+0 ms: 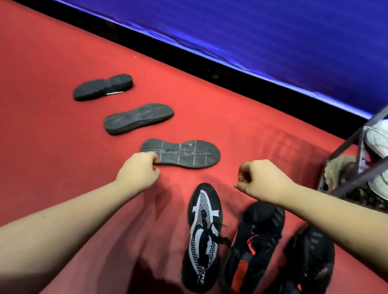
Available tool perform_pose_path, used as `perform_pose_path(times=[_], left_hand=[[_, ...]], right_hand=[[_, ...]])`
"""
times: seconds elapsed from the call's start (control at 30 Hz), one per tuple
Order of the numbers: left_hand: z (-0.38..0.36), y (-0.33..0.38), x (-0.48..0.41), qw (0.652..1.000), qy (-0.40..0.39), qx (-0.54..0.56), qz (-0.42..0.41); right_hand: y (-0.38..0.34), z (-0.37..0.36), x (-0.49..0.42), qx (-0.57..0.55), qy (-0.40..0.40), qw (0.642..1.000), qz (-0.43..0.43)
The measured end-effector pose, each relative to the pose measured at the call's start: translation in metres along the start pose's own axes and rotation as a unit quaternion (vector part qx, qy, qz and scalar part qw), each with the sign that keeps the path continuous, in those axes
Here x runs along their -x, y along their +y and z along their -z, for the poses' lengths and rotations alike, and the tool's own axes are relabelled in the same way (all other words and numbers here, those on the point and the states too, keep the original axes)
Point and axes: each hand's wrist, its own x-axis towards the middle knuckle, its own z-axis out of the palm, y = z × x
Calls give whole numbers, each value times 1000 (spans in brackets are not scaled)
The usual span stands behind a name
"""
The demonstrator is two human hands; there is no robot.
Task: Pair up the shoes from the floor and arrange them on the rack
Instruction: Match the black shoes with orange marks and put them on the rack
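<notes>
just upturned shoe (183, 153) heel at left hand (138, 170) fingers (155, 160)

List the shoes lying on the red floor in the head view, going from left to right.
Ridged sole → smooth sole → gridded sole, its end under the left hand → black-and-white shoe → nearer black-and-red shoe → farther black-and-red shoe.

My left hand (138, 168) is extended toward 11 o'clock, fingers curled shut, pinching. My right hand (260, 178) reaches toward 12 o'clock, loosely fisted, gripping nothing.
</notes>
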Motion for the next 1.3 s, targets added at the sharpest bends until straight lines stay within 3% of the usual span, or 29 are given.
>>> perform_pose_path(times=[0.3, 0.47, 0.53, 0.6, 0.73, 0.8, 0.83, 0.87, 0.93, 0.97, 1.0, 1.03, 1.07, 1.2, 1.3], left_hand=[[-41, -54, -65, 994, -65, -88, 27], [-61, -62, -102, 978, -90, -184, -45], [-65, -65, -112, 972, -125, -189, -58], [-69, -67, -112, 972, -110, -191, -83], [-67, -74, -107, 985, -68, -107, -119], [-63, -68, -96, 994, -92, 55, -37], [-62, -61, -85, 975, -116, 185, 42], [-63, -53, -72, 923, -141, 333, 129], [-72, -39, -45, 754, -193, 571, 262], [-76, -33, -35, 676, -206, 644, 293], [-81, -30, -28, 620, -209, 690, 308], [-86, -28, -21, 593, -208, 710, 317], [-91, -28, -17, 595, -203, 702, 333], [-100, -41, -4, 720, -159, 536, 411], [-94, -55, 0, 798, -129, 438, 393]], right_hand=[[-27, -83, -40, -78, -34, 991, -99], [-44, -128, -45, -129, -54, 983, -121], [-48, -136, -42, -138, -60, 980, -130], [-48, -140, -38, -146, -67, 977, -140], [-40, -140, -37, -168, -60, 972, -152], [-31, -139, -39, -180, -42, 969, -166], [-26, -140, -39, -189, -32, 965, -179], [-23, -141, -39, -195, -25, 961, -193], [-21, -144, -40, -202, -21, 955, -216], [-20, -144, -41, -205, -23, 953, -221], [-21, -144, -41, -208, -24, 952, -222], [-21, -144, -42, -208, -23, 952, -222], [-20, -144, -42, -209, -20, 952, -222], [-16, -145, -41, -213, -14, 950, -228], [-19, -140, -43, -211, -7, 951, -226]])
